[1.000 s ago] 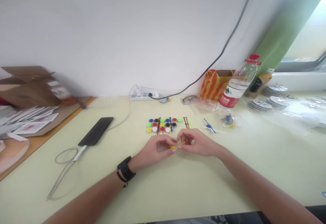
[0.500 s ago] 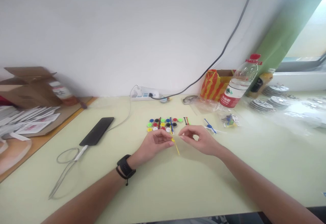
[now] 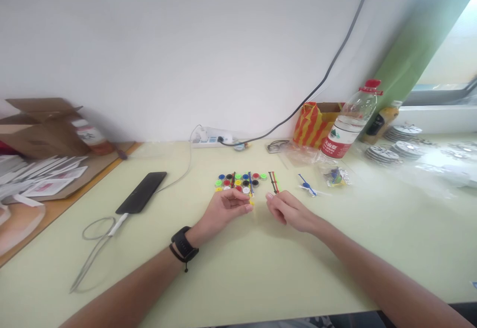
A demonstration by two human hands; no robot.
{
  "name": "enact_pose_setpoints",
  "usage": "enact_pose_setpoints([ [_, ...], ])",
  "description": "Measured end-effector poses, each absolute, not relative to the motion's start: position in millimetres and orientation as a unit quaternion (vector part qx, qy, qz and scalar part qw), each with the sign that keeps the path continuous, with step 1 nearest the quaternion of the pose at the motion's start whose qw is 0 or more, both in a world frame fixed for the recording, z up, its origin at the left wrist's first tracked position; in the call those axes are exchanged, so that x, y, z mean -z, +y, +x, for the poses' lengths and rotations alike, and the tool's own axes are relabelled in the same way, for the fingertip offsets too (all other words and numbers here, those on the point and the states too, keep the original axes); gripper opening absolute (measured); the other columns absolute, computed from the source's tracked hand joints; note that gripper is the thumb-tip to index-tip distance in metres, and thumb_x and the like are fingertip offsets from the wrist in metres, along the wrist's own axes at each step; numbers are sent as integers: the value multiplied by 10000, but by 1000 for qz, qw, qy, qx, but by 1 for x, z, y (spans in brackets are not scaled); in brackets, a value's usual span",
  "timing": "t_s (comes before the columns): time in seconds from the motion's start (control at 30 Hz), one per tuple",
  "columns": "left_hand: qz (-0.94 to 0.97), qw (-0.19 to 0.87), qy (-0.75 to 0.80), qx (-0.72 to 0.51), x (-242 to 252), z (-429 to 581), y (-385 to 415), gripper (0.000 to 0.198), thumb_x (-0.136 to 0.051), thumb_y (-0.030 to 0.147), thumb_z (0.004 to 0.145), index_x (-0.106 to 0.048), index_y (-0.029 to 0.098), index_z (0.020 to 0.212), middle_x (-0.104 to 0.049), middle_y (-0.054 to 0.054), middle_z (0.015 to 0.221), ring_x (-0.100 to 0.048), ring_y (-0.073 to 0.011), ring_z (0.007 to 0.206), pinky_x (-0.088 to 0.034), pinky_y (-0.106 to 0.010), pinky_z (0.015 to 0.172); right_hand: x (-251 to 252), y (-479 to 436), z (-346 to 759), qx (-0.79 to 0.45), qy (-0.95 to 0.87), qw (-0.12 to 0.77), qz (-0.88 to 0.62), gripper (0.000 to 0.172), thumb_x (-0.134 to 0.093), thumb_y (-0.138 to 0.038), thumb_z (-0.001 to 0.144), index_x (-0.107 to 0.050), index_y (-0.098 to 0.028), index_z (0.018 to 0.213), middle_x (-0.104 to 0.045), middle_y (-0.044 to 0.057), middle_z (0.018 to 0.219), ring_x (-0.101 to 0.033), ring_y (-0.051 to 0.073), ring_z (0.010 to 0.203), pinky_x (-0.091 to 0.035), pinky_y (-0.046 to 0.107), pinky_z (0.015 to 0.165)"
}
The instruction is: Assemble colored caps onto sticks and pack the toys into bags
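My left hand (image 3: 228,207), with a black watch on its wrist, is pinched on a small yellow stick piece (image 3: 252,202) just in front of a cluster of coloured round caps (image 3: 239,182) laid in rows on the pale green table (image 3: 238,268). My right hand (image 3: 288,209) rests to the right of it with its fingers loosely curled and nothing visible in them. Red and green sticks (image 3: 274,181) lie just beyond my right fingertips. A blue piece with a stick (image 3: 307,186) lies farther right.
A black phone (image 3: 140,192) on a white cable lies at the left, with papers (image 3: 44,176) and a cardboard box (image 3: 40,124) beyond. At the back stand a power strip (image 3: 210,138), glasses (image 3: 278,145), a striped bag (image 3: 315,123), a water bottle (image 3: 348,122) and stacked discs (image 3: 397,146).
Both hands were together on the yellow piece. The right hand let go and drew slightly right. The left hand carried the piece forward to the near edge of the cap cluster.
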State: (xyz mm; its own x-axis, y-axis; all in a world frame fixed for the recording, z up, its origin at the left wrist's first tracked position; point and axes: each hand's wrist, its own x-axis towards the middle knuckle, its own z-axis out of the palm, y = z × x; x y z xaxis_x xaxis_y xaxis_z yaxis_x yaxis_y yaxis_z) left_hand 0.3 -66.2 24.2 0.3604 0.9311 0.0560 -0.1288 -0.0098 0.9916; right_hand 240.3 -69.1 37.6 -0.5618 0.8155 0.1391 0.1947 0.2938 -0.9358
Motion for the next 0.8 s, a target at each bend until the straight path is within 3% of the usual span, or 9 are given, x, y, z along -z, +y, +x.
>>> enact_pose_setpoints([
  [0.07, 559, 604, 362, -439, -25, 1, -66, 259, -918, 242, 741, -733, 144, 893, -747, -36, 898, -706, -144, 834, -590, -283, 813, -37, -66, 242, -489, -738, 312, -344, 700, -326, -621, 1062, -426, -198, 512, -380, -18, 526, -372, 123, 527, -335, 292, 558],
  [0.33, 584, 604, 346, -418, -21, -2, -66, 270, -898, 235, 774, -721, 159, 963, -757, -52, 954, -734, -172, 903, -594, -297, 839, -37, -66, 234, -468, -750, 325, -335, 429, -626, -571, 956, -587, -187, 767, -470, -25, 690, -406, 129, 638, -334, 269, 588],
  [0.6, 619, 608, 319, -383, -24, 2, -70, 254, -871, 251, 806, -706, 162, 977, -778, -79, 976, -754, -221, 941, -605, -349, 868, -38, -72, 230, -470, -767, 288, -328, 375, -572, -512, 1001, -626, -186, 823, -459, -33, 685, -388, 125, 625, -306, 265, 572],
  [0.8, 660, 552, 325, -392, -24, 1, -70, 229, -880, 258, 792, -710, 153, 904, -741, -51, 893, -721, -183, 853, -598, -335, 842, -35, -71, 229, -471, -771, 270, -333, 405, -539, -505, 1015, -521, -192, 759, -425, -40, 692, -361, 120, 621, -284, 258, 562],
])
